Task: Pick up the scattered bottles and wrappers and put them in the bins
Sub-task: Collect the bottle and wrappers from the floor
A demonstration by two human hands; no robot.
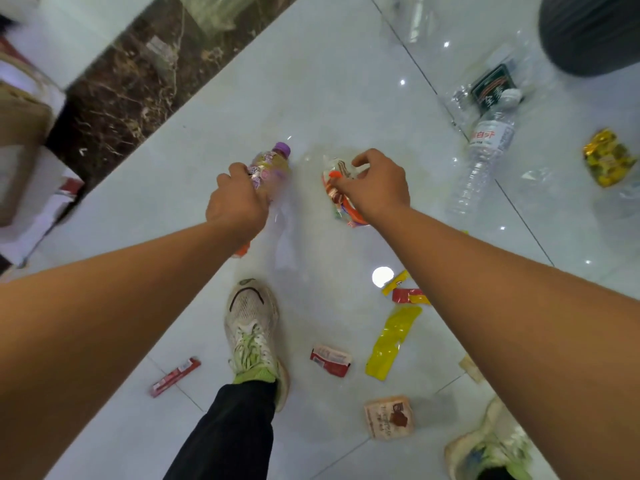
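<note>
Two hands are loaded: left hand (pixel 239 199) fingers clamp the purple-capped bottle (pixel 272 164), right hand (pixel 375 183) fingers pinch an orange wrapper (pixel 337 192); carrying both to the dark bin (pixel 588 32) looks next.

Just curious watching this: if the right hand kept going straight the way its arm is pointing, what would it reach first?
The right hand already grips a clear orange-printed wrapper. Continuing up and left in the picture, it would probably meet only bare white floor tile; depth is hard to judge.

Purple-capped bottle (pixel 272 168) and crumpled orange wrapper (pixel 337 188) are held; clear bottle (pixel 483 154) and yellow wrapper (pixel 393 341) lie on floor.
</note>
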